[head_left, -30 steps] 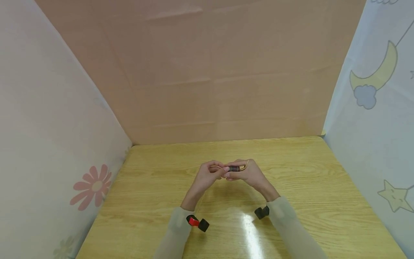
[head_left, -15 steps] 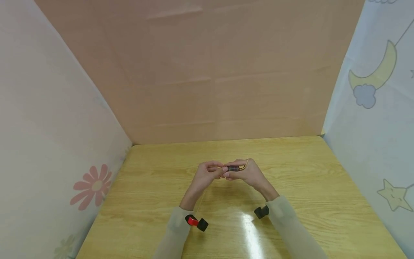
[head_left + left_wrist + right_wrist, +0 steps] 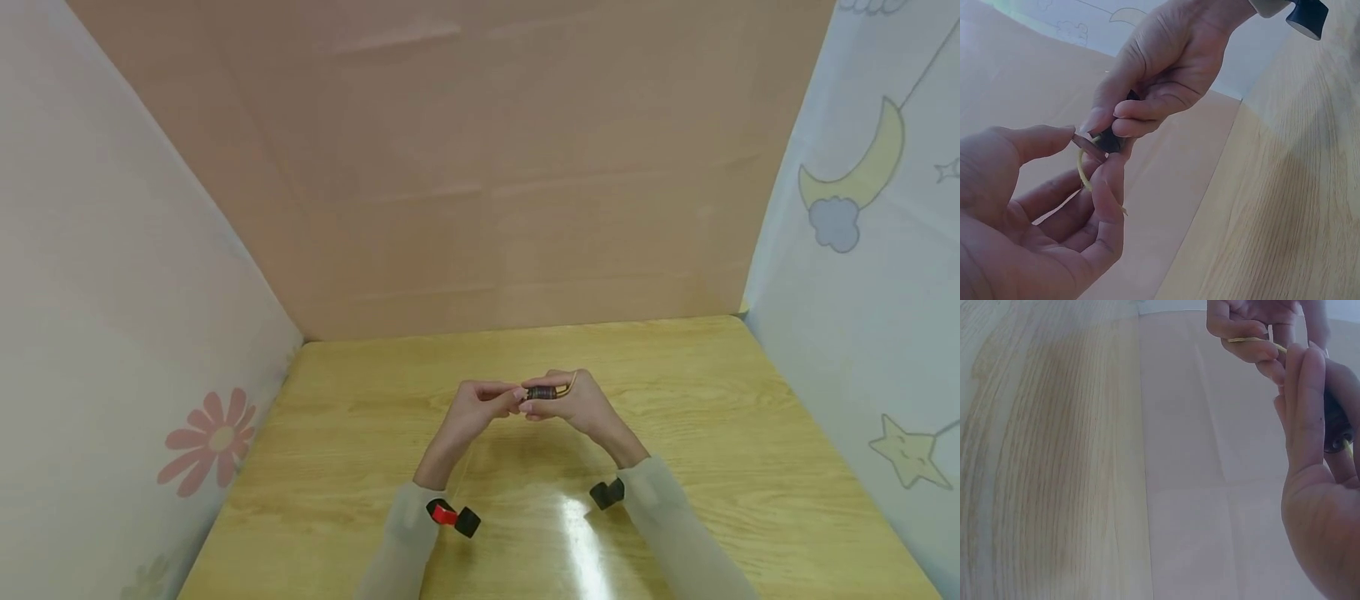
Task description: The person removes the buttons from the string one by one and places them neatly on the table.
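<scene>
Head view, left to right: my left hand [image 3: 471, 408] is raised above the wooden tabletop [image 3: 360, 442], its curled fingers [image 3: 1100, 187] pinching a thin yellow cord [image 3: 1083, 177]. Just beside it, fingertips touching, my right hand [image 3: 577, 404] holds a small stack of dark disc beads [image 3: 542, 392] threaded on that cord, thumb and fingers closed round it. The stack sits between both hands, off the tabletop. Left wrist view: one bead [image 3: 1087, 145] at the stack's end meets the left fingertips.
</scene>
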`<move>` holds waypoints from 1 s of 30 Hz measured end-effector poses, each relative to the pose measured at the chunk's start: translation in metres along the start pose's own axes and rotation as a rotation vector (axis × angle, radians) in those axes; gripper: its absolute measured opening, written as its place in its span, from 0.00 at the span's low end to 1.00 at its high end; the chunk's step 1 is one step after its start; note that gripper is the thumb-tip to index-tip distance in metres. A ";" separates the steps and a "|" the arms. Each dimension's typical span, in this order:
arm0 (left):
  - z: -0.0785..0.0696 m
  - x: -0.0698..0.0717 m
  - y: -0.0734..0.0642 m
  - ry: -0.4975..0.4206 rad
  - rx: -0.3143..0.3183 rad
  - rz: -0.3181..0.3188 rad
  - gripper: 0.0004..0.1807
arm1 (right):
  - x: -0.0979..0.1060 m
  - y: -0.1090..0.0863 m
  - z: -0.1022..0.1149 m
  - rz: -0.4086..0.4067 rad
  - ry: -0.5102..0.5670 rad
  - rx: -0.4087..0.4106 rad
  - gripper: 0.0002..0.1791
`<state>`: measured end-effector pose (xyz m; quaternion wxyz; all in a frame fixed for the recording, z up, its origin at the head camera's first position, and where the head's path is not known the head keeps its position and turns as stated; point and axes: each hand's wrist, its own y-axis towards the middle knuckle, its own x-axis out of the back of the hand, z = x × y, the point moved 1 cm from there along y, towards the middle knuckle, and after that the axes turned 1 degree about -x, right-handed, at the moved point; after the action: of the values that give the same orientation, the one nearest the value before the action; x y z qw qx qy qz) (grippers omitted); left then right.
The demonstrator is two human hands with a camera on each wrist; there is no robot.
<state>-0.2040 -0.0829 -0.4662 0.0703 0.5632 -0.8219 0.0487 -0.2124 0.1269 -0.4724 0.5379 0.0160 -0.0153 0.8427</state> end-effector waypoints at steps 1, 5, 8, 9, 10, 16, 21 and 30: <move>0.000 0.000 0.000 -0.002 -0.007 0.004 0.17 | 0.000 0.000 0.000 0.000 0.003 -0.001 0.21; 0.000 0.001 0.001 -0.003 -0.013 0.012 0.18 | 0.001 0.000 0.001 0.002 0.015 -0.007 0.21; 0.000 0.002 0.001 -0.002 -0.013 0.010 0.18 | 0.001 -0.001 0.001 0.002 0.017 -0.008 0.22; 0.001 0.002 0.001 -0.005 -0.016 0.011 0.18 | 0.001 -0.001 0.001 0.003 0.015 -0.007 0.22; 0.001 0.002 0.000 -0.006 -0.017 0.012 0.18 | 0.001 -0.001 0.001 0.003 0.017 -0.010 0.22; 0.000 0.003 -0.003 -0.024 -0.023 0.029 0.17 | 0.001 -0.003 0.001 0.003 -0.007 -0.018 0.22; 0.001 0.005 -0.002 -0.010 -0.004 0.013 0.19 | 0.001 -0.002 0.004 -0.018 -0.002 -0.036 0.24; 0.005 0.009 -0.003 -0.025 0.010 0.027 0.24 | 0.002 -0.003 0.004 -0.004 0.007 -0.059 0.27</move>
<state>-0.2046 -0.0934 -0.4698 0.0567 0.5528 -0.8301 0.0469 -0.2108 0.1299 -0.4680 0.5401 -0.0028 -0.0380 0.8407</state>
